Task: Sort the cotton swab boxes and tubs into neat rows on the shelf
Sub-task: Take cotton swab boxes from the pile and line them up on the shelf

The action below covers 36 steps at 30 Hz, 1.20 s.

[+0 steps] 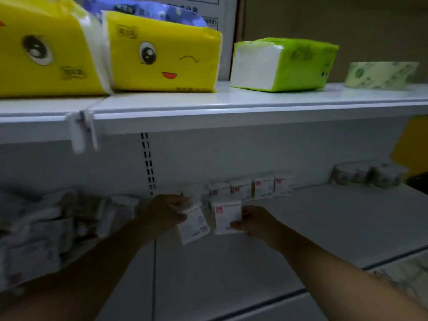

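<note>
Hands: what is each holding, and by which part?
Left hand pinches a tilted cotton swab box by its top left corner; right hand holds the upright box by its right edge.

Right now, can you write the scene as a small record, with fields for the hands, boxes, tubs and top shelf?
left hand: grips tilted box
right hand: grips upright box, close beside the tilted one
box row: stands along the back panel, behind the hands
tubs: at the back, far right, blurred
shelf: bare in front of the tubs
pile: loose packs, far left
top shelf: yellow packs, green pack
</note>
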Each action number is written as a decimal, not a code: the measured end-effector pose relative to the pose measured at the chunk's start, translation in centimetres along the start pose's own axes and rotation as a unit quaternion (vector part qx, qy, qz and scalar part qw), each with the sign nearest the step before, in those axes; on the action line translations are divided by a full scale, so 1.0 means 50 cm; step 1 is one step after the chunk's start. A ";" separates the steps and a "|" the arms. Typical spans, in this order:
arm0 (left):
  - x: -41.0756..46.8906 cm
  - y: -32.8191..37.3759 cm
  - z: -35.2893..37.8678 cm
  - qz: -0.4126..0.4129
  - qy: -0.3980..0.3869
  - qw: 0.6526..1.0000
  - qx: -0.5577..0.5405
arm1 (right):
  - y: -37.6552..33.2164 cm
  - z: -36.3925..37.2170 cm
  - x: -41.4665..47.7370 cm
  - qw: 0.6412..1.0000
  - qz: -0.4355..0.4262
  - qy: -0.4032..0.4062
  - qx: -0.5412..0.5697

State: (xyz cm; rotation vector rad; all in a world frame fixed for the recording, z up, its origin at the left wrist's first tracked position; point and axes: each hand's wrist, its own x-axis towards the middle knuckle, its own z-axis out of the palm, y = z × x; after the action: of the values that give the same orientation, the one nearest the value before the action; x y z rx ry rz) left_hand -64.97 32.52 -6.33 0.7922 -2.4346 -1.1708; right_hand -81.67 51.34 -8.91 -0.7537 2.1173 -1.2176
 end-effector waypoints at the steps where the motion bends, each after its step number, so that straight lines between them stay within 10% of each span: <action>1: 0.008 0.005 0.022 -0.003 -0.001 1.000 0.004 | 0.014 -0.017 0.008 1.000 0.000 -0.004 -0.003; 18: 0.141 0.089 0.206 0.129 0.155 0.893 0.402 | 0.107 -0.129 0.163 0.963 -0.157 0.130 -0.178; 28: 0.146 0.092 0.211 0.142 0.149 0.881 0.427 | 0.130 -0.146 0.159 0.958 -0.181 0.171 -0.141; 32: 0.097 0.102 0.156 0.184 0.183 0.887 0.381 | 0.092 -0.130 0.113 0.897 -0.310 0.267 -0.170; 36: 0.022 0.064 0.055 0.145 0.213 0.886 0.385 | -0.011 -0.024 0.075 0.880 -0.409 0.171 -0.169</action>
State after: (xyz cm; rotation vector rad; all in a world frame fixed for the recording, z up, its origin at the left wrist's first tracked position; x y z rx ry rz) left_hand -68.34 35.15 -5.43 0.7315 -2.4679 0.1274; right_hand -84.95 49.10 -8.66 -1.8476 2.4086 -1.4719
